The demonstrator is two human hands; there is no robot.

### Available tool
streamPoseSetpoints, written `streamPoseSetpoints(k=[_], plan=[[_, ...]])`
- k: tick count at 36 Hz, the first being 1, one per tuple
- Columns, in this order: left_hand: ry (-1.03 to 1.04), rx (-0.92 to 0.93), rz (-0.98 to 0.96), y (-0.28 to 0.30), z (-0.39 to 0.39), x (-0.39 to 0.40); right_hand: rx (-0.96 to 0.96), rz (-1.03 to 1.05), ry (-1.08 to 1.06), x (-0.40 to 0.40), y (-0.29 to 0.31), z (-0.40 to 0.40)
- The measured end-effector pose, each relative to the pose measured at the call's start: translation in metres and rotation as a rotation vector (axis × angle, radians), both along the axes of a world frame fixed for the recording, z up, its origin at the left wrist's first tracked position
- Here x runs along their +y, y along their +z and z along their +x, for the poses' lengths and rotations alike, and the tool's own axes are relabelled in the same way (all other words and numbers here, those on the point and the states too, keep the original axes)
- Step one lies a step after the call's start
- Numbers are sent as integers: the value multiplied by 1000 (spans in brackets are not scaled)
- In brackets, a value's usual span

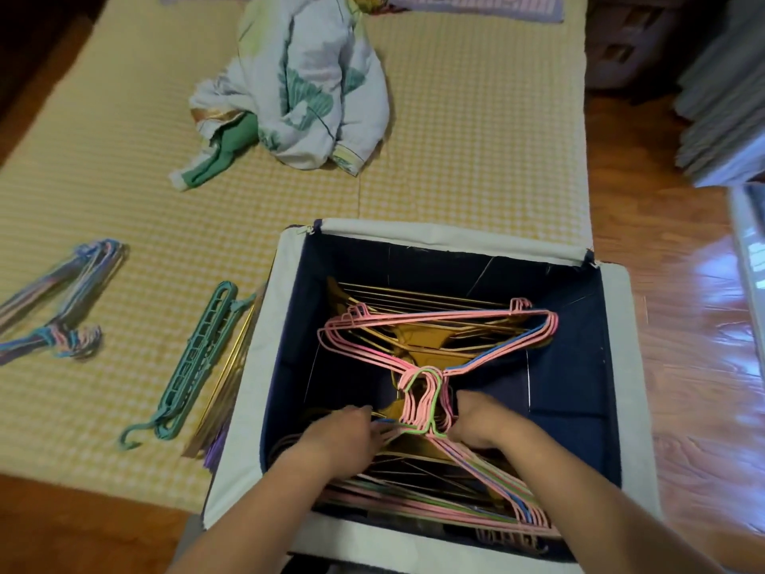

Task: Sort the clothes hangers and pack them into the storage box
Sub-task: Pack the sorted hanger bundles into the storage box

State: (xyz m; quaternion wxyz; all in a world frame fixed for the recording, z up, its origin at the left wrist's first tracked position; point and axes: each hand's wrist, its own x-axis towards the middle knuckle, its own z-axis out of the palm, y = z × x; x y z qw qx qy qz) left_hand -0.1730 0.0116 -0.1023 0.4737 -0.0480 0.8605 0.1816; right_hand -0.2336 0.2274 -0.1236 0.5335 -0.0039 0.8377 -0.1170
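A fabric storage box [455,238] with a dark blue lining and white folded rim stands open at the bed's edge. Inside lie gold hangers [418,339] under a bundle of pink wire hangers [434,316], its hooks pointing toward me. A second bundle of pink, green and blue hangers [488,482] lies in the near half. My left hand [343,432] grips this near bundle at its left shoulder, and my right hand [482,420] holds it just right of the hooks. Both hands are inside the box.
On the yellow checked bed cover [124,167] lie a teal multi-slot hanger [198,358], a pile of pastel wire hangers [62,300] at far left, and more gold hangers [225,391] beside the box. A crumpled floral garment [306,84] sits farther back. Wooden floor [683,366] lies to the right.
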Motion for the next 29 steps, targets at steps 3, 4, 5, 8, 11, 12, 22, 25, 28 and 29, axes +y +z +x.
streamPoseSetpoints(k=[3, 4, 5, 8, 11, 12, 22, 25, 28, 29], plan=[[244, 159, 128, 40, 8, -9, 136, -56, -109, -8, 31, -8], [323, 206, 173, 53, 14, -14, 184, -77, -152, -12, 41, -8], [390, 251, 198, 66, 20, -19, 233, -96, -183, -18, 48, -9], [548, 384, 201, 89, 38, -39, 298, -149, -227, -39, 70, -10], [694, 490, 180, 117, 72, -69, 325, -276, -210, -82, 100, -1], [712, 505, 178, 117, 76, -70, 328, -294, -216, -85, 103, 0], [878, 565, 122, 152, 178, -180, 435, -561, 71, -241, 175, 69], [922, 537, 121, 142, 225, -235, 433, -571, 136, -308, 178, 104], [991, 473, 153, 124, 286, -297, 442, -558, 168, -382, 171, 145], [1005, 428, 169, 121, 301, -312, 444, -560, 167, -397, 166, 155]])
